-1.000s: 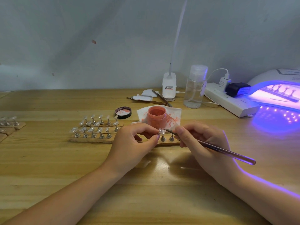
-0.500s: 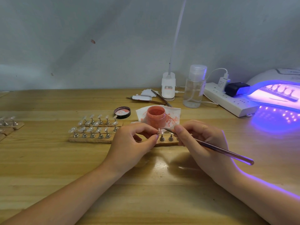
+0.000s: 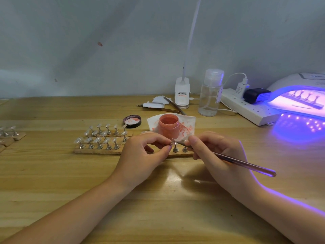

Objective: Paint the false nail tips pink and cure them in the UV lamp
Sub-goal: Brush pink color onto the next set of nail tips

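You're at a wood table (image 3: 52, 182) w/ pale plank grain, pushed against a plain grey-blue wall (image 3: 105, 50) that has a few small marks on it. Far right, the UV lamp (image 3: 302, 85) is lit, throwing violet light across the tabletop & along your right forearm; a strip of tips on stands sits inside it. Beside it lies a white power strip (image 3: 249, 110) w/ a charger & black plug in it. Behind centre: a clear bottle (image 3: 210, 95) and a white lamp base (image 3: 182, 93) w/ a thin stalk going up. Near those, tweezers & white scraps.

Mid-table, a wood board (image 3: 98, 151) carries rows of clear nail tips (image 3: 98, 138) on little metal stands, left of your hands. More stands at the far left edge. The open pink jar (image 3: 169, 125) stands on a stained tissue (image 3: 189, 124), its lid (image 3: 132, 121) just left of it.

Your left hand (image 3: 140, 155) pinches one tip (image 3: 173, 141) btwn thumb & forefinger, just above the board's right end. Your right hand (image 3: 218, 155) grips the brush (image 3: 242, 163) like a pen, fingers curled round it, bristle end touching that tip
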`<move>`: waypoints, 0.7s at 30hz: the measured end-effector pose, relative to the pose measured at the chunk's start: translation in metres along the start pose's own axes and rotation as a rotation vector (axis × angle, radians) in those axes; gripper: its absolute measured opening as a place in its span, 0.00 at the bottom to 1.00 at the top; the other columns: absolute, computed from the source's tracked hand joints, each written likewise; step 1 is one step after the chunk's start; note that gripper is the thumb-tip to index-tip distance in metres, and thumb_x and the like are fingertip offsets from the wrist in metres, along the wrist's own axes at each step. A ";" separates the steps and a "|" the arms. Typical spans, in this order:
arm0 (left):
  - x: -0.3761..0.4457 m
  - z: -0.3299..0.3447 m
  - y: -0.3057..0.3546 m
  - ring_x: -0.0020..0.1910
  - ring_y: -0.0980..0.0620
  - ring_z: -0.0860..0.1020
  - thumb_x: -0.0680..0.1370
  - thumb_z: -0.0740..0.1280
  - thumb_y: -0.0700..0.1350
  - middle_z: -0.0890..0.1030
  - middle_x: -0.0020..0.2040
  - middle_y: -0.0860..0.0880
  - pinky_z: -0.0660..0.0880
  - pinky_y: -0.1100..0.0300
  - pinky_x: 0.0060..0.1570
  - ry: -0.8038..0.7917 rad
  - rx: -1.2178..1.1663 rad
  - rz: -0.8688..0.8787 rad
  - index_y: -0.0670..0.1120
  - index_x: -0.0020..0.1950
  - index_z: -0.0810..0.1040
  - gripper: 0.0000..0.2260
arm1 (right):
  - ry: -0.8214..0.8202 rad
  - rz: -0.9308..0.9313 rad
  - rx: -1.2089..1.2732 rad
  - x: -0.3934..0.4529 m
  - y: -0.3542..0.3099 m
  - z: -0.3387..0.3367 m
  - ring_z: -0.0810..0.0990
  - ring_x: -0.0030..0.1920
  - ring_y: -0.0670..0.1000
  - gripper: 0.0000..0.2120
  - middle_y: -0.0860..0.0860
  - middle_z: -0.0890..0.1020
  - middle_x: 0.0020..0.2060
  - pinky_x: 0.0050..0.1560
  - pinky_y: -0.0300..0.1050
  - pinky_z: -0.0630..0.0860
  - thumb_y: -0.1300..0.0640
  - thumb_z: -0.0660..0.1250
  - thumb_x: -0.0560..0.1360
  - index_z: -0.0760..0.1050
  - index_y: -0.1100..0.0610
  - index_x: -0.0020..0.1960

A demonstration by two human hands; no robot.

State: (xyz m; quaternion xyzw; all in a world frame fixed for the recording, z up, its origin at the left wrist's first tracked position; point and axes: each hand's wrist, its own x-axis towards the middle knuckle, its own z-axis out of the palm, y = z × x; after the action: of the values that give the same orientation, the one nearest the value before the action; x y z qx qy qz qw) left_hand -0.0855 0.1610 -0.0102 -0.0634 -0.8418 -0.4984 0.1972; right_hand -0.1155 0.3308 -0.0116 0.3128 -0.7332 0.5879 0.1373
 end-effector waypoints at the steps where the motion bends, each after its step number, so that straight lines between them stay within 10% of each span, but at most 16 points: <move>1: 0.000 0.000 0.000 0.38 0.61 0.77 0.70 0.71 0.36 0.82 0.37 0.54 0.72 0.66 0.35 -0.002 0.000 -0.002 0.51 0.40 0.82 0.09 | 0.005 0.002 0.020 -0.001 0.000 0.000 0.76 0.29 0.42 0.10 0.47 0.79 0.28 0.32 0.31 0.71 0.51 0.66 0.72 0.80 0.53 0.36; 21: 0.000 0.000 0.000 0.36 0.62 0.77 0.70 0.71 0.35 0.81 0.34 0.55 0.71 0.69 0.33 0.013 -0.020 -0.009 0.51 0.38 0.82 0.09 | 0.036 -0.037 0.007 0.001 -0.001 0.002 0.78 0.31 0.43 0.10 0.47 0.80 0.30 0.34 0.34 0.74 0.50 0.63 0.73 0.80 0.50 0.38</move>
State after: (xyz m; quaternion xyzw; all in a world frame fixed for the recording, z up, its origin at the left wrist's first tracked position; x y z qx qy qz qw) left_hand -0.0852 0.1612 -0.0106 -0.0583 -0.8357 -0.5081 0.2000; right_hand -0.1156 0.3289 -0.0109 0.3161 -0.7228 0.5934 0.1600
